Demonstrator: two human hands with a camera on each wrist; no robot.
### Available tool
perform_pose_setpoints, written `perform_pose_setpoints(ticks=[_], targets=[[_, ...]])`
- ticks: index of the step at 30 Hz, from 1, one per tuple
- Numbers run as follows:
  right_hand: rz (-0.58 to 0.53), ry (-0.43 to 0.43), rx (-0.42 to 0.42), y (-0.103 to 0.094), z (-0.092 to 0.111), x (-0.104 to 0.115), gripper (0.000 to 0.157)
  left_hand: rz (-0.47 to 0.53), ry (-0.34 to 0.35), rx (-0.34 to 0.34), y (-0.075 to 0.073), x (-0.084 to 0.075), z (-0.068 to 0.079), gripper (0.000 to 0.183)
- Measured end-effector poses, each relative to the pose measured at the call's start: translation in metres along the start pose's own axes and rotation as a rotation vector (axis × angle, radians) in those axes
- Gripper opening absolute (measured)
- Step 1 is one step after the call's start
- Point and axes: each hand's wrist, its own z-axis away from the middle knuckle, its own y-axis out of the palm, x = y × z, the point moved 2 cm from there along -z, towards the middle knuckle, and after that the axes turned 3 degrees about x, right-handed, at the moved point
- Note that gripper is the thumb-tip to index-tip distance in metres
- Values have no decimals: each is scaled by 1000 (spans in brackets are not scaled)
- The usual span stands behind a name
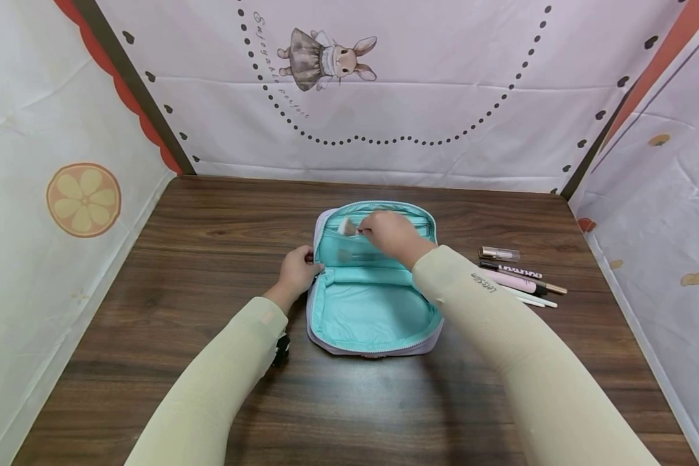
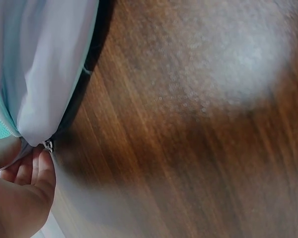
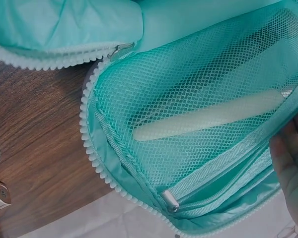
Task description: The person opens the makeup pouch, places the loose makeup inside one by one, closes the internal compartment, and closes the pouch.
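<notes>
An unzipped lavender pouch (image 1: 375, 310) lies spread open in the head view, its teal lining and mesh pocket (image 3: 174, 84) showing. My left hand (image 1: 296, 272) grips its left edge at the fold, thumb inside and fingers outside; a zipper pull (image 2: 49, 145) sits by the fingertips in the left wrist view. Over the far half, my right hand (image 1: 391, 234) pinches a makeup brush (image 1: 347, 226) with pale bristles pointing left. In the right wrist view, a cream brush handle (image 3: 208, 117) shows through the mesh, and my right fingers (image 3: 288, 153) are beside the pocket's edge.
Right of the pouch lie a clear lip gloss tube (image 1: 499, 254), a dark slim pencil (image 1: 550, 288), a pink tube (image 1: 509, 280) and white-handled sticks (image 1: 538, 300). Printed cloth walls (image 1: 419, 52) enclose the wooden table (image 1: 227, 220) at the back and sides.
</notes>
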Motion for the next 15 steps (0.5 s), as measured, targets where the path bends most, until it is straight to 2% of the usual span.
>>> perform_pose_setpoints(ticks=[3,8,12,15], targets=[[-11,-18,27,1,-1,0,25,11,0,-3,0,-1,0,27],[-3,-69,102,6,-5,1,35,12,2,-11,0,-1,-1,28],[12,-48,171,8,-6,2,39,3,7,-17,0,0,-1,27],[12,-24,189,9,-6,2,36,6,3,-18,1,0,-2,27]])
